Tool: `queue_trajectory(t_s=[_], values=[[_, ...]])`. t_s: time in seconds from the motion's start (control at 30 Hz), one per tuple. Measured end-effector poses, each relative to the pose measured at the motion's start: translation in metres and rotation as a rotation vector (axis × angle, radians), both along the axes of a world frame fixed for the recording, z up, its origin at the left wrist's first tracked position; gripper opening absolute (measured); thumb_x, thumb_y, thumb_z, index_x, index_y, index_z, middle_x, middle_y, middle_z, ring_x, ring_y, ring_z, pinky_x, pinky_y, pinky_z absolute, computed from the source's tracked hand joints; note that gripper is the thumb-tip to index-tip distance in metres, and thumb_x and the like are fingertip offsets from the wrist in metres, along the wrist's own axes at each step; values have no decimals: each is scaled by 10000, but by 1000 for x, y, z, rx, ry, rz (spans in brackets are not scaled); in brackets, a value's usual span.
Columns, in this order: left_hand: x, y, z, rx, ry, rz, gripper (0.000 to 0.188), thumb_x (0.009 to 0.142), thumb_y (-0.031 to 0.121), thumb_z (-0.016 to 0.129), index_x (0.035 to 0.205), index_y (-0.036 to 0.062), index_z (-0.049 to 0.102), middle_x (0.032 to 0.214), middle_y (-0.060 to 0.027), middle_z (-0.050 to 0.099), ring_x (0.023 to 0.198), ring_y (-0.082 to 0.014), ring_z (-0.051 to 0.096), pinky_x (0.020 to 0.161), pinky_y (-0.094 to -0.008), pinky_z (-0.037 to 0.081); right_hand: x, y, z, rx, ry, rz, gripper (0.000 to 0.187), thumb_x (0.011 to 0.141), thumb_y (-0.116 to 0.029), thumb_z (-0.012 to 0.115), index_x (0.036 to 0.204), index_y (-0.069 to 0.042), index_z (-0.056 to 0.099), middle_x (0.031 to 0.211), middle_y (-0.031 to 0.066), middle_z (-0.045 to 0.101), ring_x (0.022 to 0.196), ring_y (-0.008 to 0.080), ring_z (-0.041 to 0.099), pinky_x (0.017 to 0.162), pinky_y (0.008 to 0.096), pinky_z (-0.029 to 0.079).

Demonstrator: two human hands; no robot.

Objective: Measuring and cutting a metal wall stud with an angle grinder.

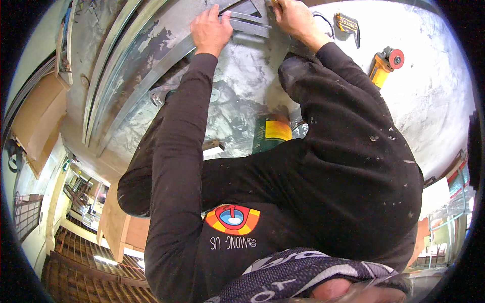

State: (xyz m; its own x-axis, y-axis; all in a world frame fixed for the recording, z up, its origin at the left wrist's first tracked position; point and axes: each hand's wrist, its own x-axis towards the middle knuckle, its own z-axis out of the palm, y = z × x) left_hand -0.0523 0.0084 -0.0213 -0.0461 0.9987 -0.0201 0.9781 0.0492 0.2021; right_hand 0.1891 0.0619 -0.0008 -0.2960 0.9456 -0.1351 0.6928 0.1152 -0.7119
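Observation:
Near the top of the head view, my left hand (210, 31) is closed over flat grey metal bars (247, 29), its fingertips hooked on their edge. The bars lie beside a dark triangular gap framed by metal. To their right, my right hand (295, 20) is closed in a pinch at the picture's top rim. What its fingers hold is cut off and too small to name. A long metal bar (166, 63) runs from under my left hand down to the lower left.
More long metal bars (103, 76) lie at left. On the right are a yellow-black tape measure (347, 24) and a yellow angle grinder (385, 66) with a red disc. A green can (273, 132) with a yellow label stands between my legs. Cardboard (40, 118) leans at far left.

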Motion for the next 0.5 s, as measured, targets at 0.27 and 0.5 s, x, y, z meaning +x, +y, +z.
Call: queue_trajectory(t_s=[0.27, 0.5], values=[[4, -4, -2, 25, -157, -85, 501, 857, 429, 731, 1250, 122, 680, 1135, -157, 708, 1031, -359, 668, 894, -447, 520, 2, 7, 2, 49, 84, -46, 163, 966, -179, 561, 1023, -47, 638, 782, 272, 654, 750, 470, 651, 652, 540, 503], [4, 7, -2, -122, -303, 209, 271, 922, 375, 670, 1101, 196, 764, 952, -169, 734, 899, -377, 702, 805, -451, 549, 24, -12, 0, -15, 256, -201, 201, 970, -135, 590, 1138, -39, 643, 852, 240, 689, 787, 401, 699, 685, 427, 550]])
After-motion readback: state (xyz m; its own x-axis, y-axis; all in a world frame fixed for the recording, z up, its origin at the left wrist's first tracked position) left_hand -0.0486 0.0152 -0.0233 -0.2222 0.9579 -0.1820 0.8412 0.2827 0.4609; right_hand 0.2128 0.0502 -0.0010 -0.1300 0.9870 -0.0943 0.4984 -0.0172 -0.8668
